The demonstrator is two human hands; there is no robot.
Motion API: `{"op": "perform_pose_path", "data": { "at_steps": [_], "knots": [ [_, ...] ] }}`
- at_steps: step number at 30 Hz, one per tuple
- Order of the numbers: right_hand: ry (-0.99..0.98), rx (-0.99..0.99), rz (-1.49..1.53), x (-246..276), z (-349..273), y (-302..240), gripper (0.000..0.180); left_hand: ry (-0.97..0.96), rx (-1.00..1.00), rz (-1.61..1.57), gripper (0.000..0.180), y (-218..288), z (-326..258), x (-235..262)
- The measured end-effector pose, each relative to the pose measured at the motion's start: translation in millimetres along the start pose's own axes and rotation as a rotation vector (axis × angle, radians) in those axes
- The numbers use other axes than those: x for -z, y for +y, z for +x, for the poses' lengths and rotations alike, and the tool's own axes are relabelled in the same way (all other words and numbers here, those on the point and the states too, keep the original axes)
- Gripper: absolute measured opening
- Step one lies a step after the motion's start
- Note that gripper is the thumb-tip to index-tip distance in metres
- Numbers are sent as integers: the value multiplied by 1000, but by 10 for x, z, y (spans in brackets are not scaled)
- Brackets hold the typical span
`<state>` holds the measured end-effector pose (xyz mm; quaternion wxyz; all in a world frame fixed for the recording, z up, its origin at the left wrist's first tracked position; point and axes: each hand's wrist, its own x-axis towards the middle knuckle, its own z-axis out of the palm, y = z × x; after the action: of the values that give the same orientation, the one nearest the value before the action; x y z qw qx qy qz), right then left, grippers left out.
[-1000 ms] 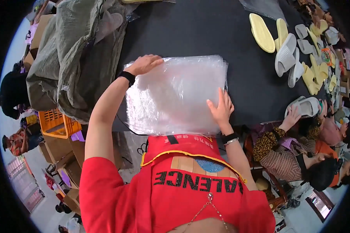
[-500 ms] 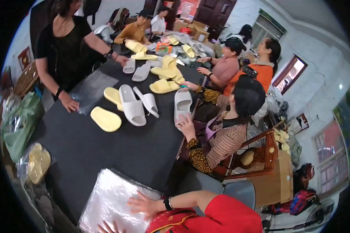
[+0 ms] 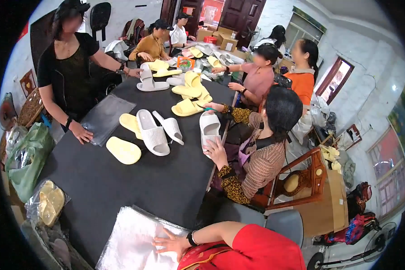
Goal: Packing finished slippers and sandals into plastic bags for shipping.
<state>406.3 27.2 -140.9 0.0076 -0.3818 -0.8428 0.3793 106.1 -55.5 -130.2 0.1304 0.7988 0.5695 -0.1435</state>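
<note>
My right hand (image 3: 170, 243) lies flat with spread fingers on a stack of clear plastic bags (image 3: 126, 234) at the table's near edge. A dark band circles the wrist, below a red sleeve. My left hand is out of view. Beyond the bags, a yellow slipper (image 3: 123, 150) lies sole-up. Beside it a grey slipper (image 3: 153, 135) rests partly over another yellow one (image 3: 129, 123), and a second grey slipper (image 3: 170, 128) leans on its side. At the table's right edge a co-worker holds a grey slipper (image 3: 210, 128) and a small green-handled tool.
At the left, another co-worker's hand rests on flat plastic bags (image 3: 105, 117); the other hand touches a grey slipper (image 3: 149, 81). A bagged yellow pair (image 3: 51, 202) lies lower left, near a green plastic bag (image 3: 31, 164). A wooden chair (image 3: 297, 180) stands right. Several co-workers surround the dark table (image 3: 166, 184).
My left hand has left the view at the bottom; my right hand stays on the bags. The co-worker at the left has raised a grey slipper on edge. The view has shifted slightly.
</note>
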Motion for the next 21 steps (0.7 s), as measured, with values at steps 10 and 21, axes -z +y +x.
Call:
{"op": "perform_pose_path", "data": {
  "at_steps": [10, 21],
  "knots": [
    [287, 53, -65, 20, 58, -126, 74, 22, 15, -182, 72, -134, 47, -254],
    [-23, -22, -366, -138, 95, -67, 100, 645, 439, -401, 45, -1304, -167, 810]
  ]
}}
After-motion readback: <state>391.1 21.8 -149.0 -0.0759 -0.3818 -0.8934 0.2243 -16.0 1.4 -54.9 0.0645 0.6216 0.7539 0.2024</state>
